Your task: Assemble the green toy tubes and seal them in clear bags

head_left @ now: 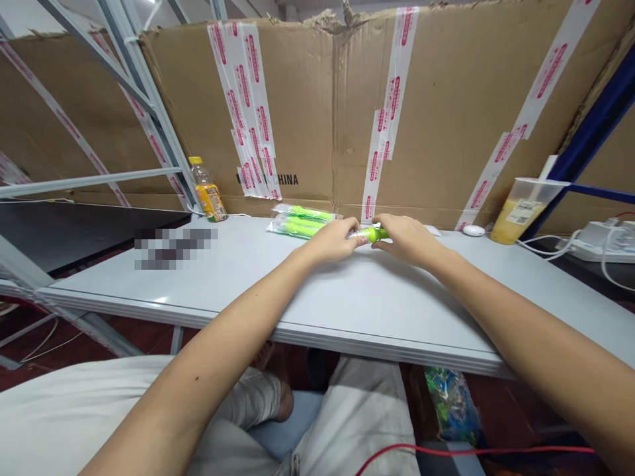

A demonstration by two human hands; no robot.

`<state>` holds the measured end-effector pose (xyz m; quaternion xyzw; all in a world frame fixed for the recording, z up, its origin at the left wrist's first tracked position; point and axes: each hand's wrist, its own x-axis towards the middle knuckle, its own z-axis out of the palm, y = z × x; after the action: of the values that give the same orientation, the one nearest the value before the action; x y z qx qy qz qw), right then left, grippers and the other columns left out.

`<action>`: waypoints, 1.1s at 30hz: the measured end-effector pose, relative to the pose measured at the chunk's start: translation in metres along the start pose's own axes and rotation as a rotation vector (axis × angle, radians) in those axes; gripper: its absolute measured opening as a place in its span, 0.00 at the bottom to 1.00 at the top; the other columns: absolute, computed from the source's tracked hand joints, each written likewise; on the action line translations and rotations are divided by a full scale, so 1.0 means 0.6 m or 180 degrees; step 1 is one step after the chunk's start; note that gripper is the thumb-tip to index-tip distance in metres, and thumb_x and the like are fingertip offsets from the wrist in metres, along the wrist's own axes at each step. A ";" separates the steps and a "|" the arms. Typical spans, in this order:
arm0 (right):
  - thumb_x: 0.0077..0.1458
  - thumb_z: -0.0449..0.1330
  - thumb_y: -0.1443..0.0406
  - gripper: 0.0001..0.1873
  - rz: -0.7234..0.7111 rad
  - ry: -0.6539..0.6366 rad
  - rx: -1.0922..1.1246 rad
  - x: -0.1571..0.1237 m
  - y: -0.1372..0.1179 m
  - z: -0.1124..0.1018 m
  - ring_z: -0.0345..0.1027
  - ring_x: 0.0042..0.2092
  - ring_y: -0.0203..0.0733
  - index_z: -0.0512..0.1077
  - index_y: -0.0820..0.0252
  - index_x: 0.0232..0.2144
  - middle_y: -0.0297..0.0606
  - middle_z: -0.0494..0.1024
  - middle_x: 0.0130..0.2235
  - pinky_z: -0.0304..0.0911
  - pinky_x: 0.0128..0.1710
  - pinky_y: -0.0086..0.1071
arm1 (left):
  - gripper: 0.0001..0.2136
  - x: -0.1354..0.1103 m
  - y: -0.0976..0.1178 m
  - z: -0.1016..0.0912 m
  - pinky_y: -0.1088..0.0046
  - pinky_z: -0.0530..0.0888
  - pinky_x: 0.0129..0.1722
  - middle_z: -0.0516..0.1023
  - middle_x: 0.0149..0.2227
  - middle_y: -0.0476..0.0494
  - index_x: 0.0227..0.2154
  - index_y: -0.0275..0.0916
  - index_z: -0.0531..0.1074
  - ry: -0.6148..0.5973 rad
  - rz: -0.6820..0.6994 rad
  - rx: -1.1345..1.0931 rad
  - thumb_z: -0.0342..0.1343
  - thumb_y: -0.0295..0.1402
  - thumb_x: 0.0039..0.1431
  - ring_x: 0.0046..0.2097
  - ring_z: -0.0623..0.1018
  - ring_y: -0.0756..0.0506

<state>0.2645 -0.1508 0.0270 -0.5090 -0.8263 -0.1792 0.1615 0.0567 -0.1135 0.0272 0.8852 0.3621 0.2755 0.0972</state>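
A slim stick-like item [370, 234], bright green with a clear section at its left end, lies between my two hands just above the table. My left hand [333, 241] is closed around the clear end, with its thumb along the near side. At the green end my right hand [407, 239] has its thumb and fingers curled about the item. What kind of thing it is cannot be made out. Behind my left hand, several similar green sticks in clear plastic wrappers [300, 223] lie side by side on the white table [238, 264].
A juice bottle with a yellow cap [208, 190] stands at the back left. To the right are a small white round object [473, 230], a plastic cup with a straw [520, 210] and a power strip with cables [602, 241]. Taped cardboard [307, 112] walls off the back.
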 end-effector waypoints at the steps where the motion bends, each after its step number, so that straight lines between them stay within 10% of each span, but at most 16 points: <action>1: 0.59 0.62 0.60 0.20 -0.0090 -0.0014 -0.0091 0.000 0.001 -0.001 0.73 0.46 0.56 0.66 0.59 0.51 0.49 0.78 0.48 0.60 0.39 0.39 | 0.14 0.000 -0.001 0.000 0.68 0.65 0.35 0.78 0.37 0.41 0.39 0.40 0.71 0.0000 -0.0002 -0.0054 0.54 0.46 0.61 0.37 0.74 0.43; 12: 0.62 0.58 0.56 0.18 -0.0617 -0.0121 -0.0396 -0.007 0.000 0.010 0.72 0.41 0.49 0.71 0.57 0.51 0.47 0.77 0.45 0.54 0.32 0.35 | 0.16 -0.004 -0.002 -0.026 0.70 0.65 0.30 0.79 0.32 0.43 0.32 0.36 0.73 -0.1220 -0.0181 -0.0746 0.52 0.45 0.62 0.28 0.72 0.48; 23: 0.63 0.57 0.51 0.17 -0.0176 -0.0114 0.0199 -0.010 0.023 0.003 0.74 0.43 0.47 0.75 0.56 0.42 0.41 0.82 0.44 0.56 0.34 0.33 | 0.10 -0.006 0.026 -0.001 0.61 0.69 0.48 0.77 0.46 0.35 0.46 0.36 0.68 -0.0015 0.0800 0.1630 0.54 0.33 0.64 0.49 0.76 0.38; 33: 0.63 0.58 0.57 0.18 -0.0348 0.0022 -0.0430 0.000 -0.002 0.010 0.73 0.42 0.46 0.73 0.55 0.52 0.42 0.80 0.44 0.51 0.30 0.33 | 0.16 -0.008 0.009 -0.007 0.63 0.72 0.44 0.78 0.50 0.38 0.47 0.40 0.69 -0.0565 0.0296 0.0731 0.48 0.45 0.65 0.47 0.77 0.41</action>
<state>0.2632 -0.1485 0.0216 -0.4722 -0.8383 -0.2448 0.1196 0.0549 -0.1211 0.0304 0.9272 0.3397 0.1571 0.0141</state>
